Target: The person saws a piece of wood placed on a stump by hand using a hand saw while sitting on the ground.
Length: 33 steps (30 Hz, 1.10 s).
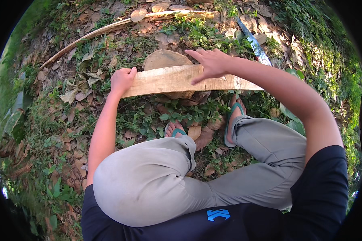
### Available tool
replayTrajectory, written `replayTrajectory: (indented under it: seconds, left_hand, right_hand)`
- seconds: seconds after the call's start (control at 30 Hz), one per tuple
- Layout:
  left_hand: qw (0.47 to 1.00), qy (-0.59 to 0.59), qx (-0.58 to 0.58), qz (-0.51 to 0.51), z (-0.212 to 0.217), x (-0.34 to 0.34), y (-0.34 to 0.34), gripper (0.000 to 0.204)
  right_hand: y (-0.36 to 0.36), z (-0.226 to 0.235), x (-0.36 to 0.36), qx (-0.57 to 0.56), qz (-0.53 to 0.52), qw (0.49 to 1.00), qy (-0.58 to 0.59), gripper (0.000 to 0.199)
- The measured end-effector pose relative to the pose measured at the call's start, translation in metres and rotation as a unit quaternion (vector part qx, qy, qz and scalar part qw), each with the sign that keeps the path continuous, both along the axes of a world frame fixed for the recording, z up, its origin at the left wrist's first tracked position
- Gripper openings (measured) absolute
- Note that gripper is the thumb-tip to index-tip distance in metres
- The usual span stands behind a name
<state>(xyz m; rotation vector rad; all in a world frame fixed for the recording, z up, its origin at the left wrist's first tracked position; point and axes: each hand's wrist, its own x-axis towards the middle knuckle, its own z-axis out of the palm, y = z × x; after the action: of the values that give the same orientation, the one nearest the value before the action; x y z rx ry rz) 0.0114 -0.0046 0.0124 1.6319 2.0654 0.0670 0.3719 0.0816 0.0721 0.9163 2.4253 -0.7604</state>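
Observation:
A pale wooden board [165, 81] lies crosswise over a round cut log [165, 59], whose far part shows behind the board. My left hand [123, 80] is closed around the board's left end, thumb on top. Over the board, right of the log, my right hand [211, 64] is spread with fingers and thumb apart, holding nothing. Whether its thumb touches the wood I cannot tell. The board's right end reaches under my right forearm.
Beyond my right hand a long blade [251, 40], like a machete or saw, lies on the ground. A long thin wood strip [108, 28] curves across the far left. Dry leaves and low green plants cover the soil. My sandalled feet [234, 120] are just nearer than the board.

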Motion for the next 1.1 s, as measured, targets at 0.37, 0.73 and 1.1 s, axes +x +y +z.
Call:
replayTrajectory:
  seconds: [0.37, 0.73, 1.1]
  left_hand:
    - [0.999, -0.018, 0.015, 0.025, 0.0, 0.004, -0.013, 0.051]
    - [0.993, -0.019, 0.098, 0.055, -0.007, 0.008, -0.029, 0.039]
    - [0.994, -0.014, 0.075, 0.075, -0.009, 0.004, -0.027, 0.038]
  right_hand:
    - [-0.012, 0.016, 0.08, 0.04, 0.011, 0.999, 0.002, 0.117]
    - [0.022, 0.06, 0.161, 0.257, 0.227, 0.911, 0.23, 0.024]
    - [-0.005, -0.088, 0.397, 0.054, -0.498, 0.863, 0.058, 0.034]
